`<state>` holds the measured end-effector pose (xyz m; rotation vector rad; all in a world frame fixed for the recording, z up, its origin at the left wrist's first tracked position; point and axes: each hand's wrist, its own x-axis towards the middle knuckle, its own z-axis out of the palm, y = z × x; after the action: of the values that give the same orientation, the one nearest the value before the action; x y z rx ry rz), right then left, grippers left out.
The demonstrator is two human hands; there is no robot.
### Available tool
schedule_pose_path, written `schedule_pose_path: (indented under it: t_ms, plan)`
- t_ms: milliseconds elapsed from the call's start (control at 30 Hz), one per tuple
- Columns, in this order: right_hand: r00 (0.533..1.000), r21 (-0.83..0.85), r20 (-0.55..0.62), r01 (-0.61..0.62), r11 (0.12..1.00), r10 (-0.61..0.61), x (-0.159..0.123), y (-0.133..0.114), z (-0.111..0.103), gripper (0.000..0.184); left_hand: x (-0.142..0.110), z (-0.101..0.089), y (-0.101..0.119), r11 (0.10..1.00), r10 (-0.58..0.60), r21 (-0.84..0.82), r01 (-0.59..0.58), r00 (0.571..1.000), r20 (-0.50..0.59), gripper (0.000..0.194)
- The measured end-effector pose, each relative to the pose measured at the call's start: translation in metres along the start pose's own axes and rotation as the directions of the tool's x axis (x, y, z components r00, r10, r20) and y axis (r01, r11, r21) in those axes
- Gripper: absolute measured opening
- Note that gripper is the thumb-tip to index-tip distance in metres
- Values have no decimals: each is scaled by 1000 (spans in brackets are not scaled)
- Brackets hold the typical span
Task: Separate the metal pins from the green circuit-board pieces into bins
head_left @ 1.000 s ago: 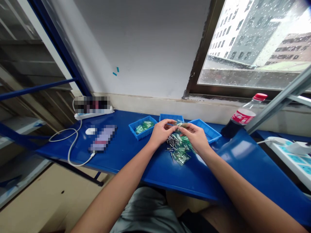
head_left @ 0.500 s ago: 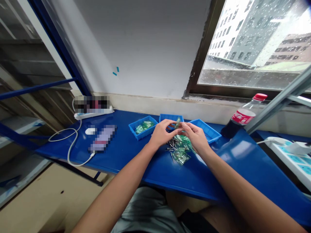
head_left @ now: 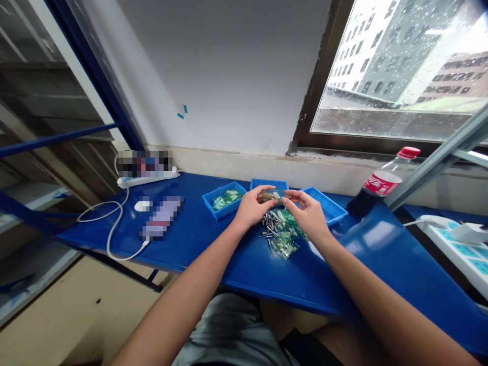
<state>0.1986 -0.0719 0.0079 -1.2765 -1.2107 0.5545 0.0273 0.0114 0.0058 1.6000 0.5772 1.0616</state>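
Between my two hands, above the pile, is a small clear plastic bag (head_left: 275, 194) with small light-coloured pieces in it. My left hand (head_left: 254, 207) pinches its left side between thumb and fingers. My right hand (head_left: 308, 209) closes on its right edge with thumb and fingertips. Below them lies a heap of small greenish clear bags (head_left: 286, 239), with loose metal screws (head_left: 270, 223) at its left. A blue tray (head_left: 224, 202) left of my hands holds more of these bags. Another blue tray (head_left: 331, 207) stands partly hidden behind my right hand.
A third blue tray (head_left: 269, 183) stands at the back by the wall. A cola bottle (head_left: 383, 180) stands at the right beside a metal bar. On the left lie a blurred phone (head_left: 163, 218) on a white cable (head_left: 110, 239) and a power strip (head_left: 148, 178); another power strip (head_left: 461, 249) is far right.
The small bag was turned upright between my fingertips half a second ago; now it lies stretched flat between both hands. My hands have drawn slightly apart. The heap and trays look unchanged.
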Motion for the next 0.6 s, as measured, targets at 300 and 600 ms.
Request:
schedule_pose_path:
  t_ms: [300, 600]
  plan:
    - [997, 97, 44, -70, 993, 66, 1, 4, 0, 40, -1, 2, 0, 999, 31, 31, -30, 999, -9, 57]
    - [993, 230, -12, -115, 966, 121, 1, 4, 2, 44, -4, 2, 7, 965, 99, 242, -104, 995, 34, 34]
